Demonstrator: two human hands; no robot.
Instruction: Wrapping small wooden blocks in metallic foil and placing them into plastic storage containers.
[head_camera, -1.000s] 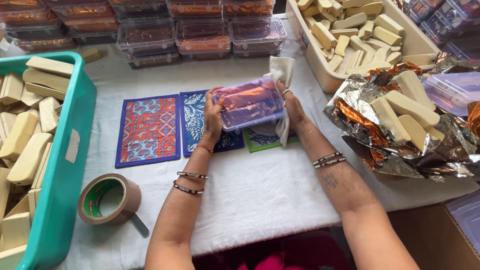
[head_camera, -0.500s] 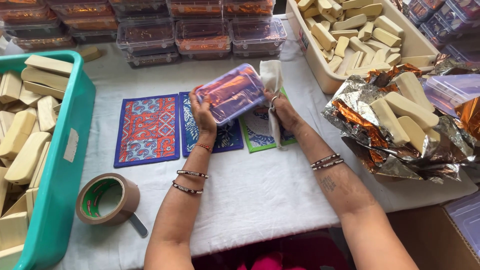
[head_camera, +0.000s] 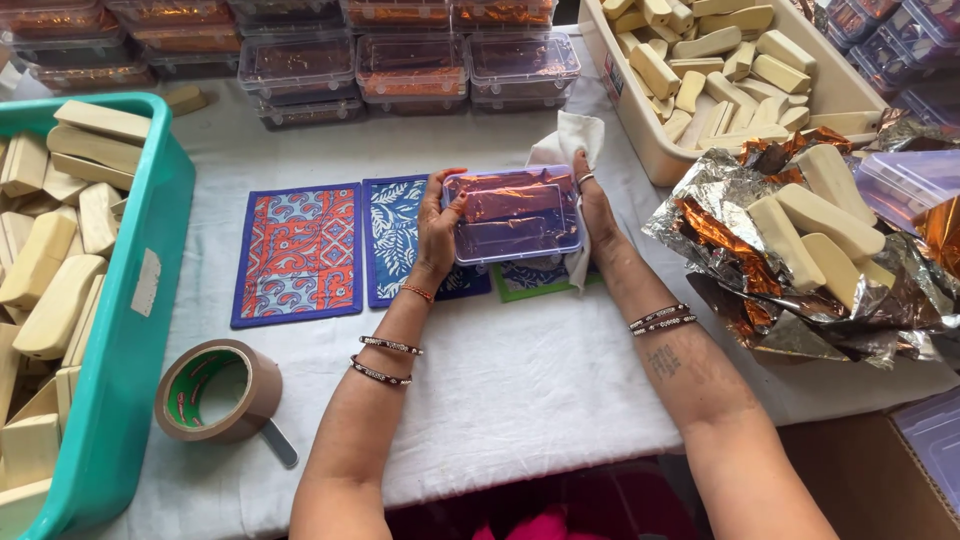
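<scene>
Fingers of the left hand and right hand are clasped around a clear lidded plastic box, held mid-frame above patterned mats, white cloth pinned under the right.

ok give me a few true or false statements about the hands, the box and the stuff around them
1. Both hands grip one clear plastic box. True: left hand and right hand hold its opposite ends.
2. The right hand also holds a white cloth. True.
3. The roll of brown tape lies inside the teal crate. False: it lies on the white table cover, beside the crate.
4. The foil to the right is bare. False: pale bars lie on it.
5. The patterned mats are stacked. False: they lie side by side.
</scene>
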